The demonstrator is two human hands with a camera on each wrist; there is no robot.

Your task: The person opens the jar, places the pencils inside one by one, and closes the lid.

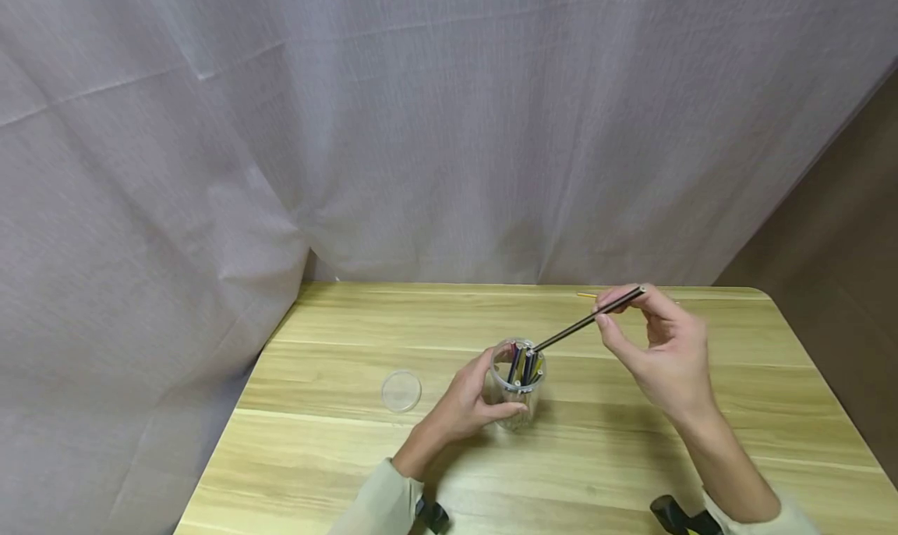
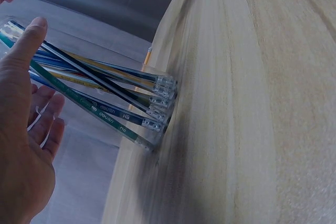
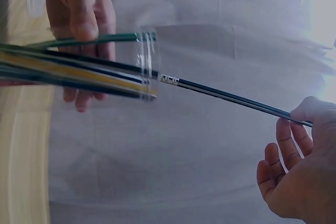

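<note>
My left hand (image 1: 466,398) grips a clear plastic jar (image 1: 515,410) around its side. Several pencils (image 2: 100,87) stand inside it, dark blue, green and yellow, with clear caps on their lower ends in the left wrist view. Up to the right, my right hand (image 1: 662,356) pinches a dark striped pencil (image 1: 585,322) between thumb and fingers. That pencil slants down toward the jar, its capped end (image 3: 169,80) right at the open mouth in the right wrist view. The other fingers of the right hand are loosely bent.
A round clear lid (image 1: 401,391) lies on the wooden table (image 1: 316,441) left of the jar. Near the back edge, partly behind the right hand, lies a thin yellow pencil (image 1: 586,295). Grey curtain (image 1: 449,129) hangs behind the table.
</note>
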